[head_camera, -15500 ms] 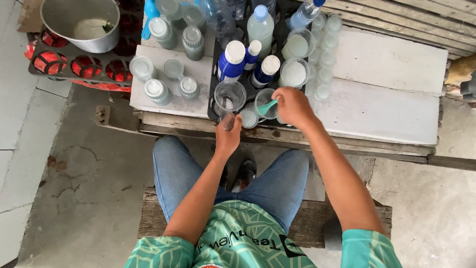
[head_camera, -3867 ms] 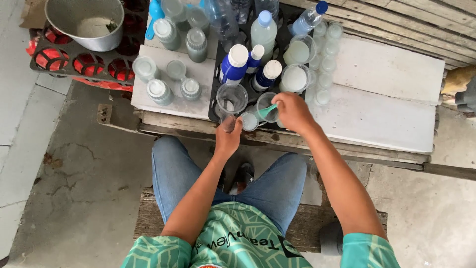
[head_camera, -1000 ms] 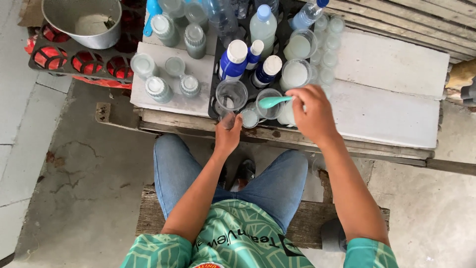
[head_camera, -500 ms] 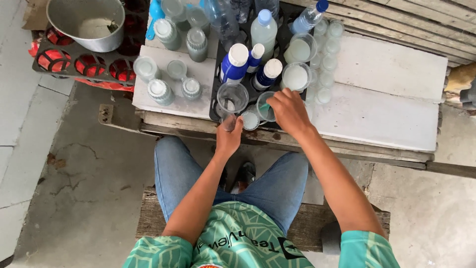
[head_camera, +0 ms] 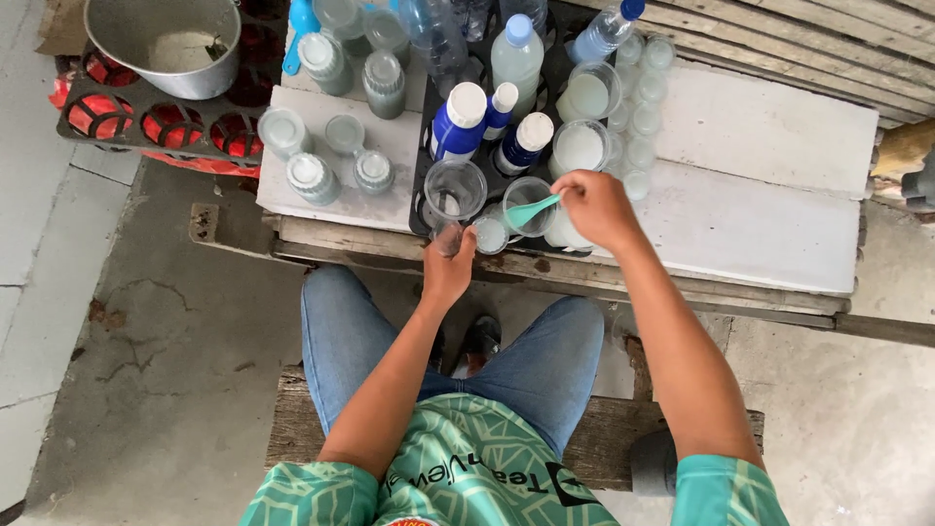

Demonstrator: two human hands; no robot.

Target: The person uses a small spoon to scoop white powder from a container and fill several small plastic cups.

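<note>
Fingers of the right hand (head_camera: 596, 207) pinch the handle of a small teal plastic spoon (head_camera: 532, 209), its bowl over a clear plastic cup (head_camera: 526, 195) in the black tray (head_camera: 421, 185) — left hand (head_camera: 448, 268) fingers curl closed around a small clear vial (head_camera: 447, 238) at the tabletop (head_camera: 760, 214) edge.

Single head cam, steep downward look from above the seated person, facing forward over knees to the tabletop (head_camera: 760, 209), mid-close range.

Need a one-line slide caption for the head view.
Seated person's right hand holds a teal spoon over a clear cup while the left hand grips a small clear vial at the bench edge.
</note>
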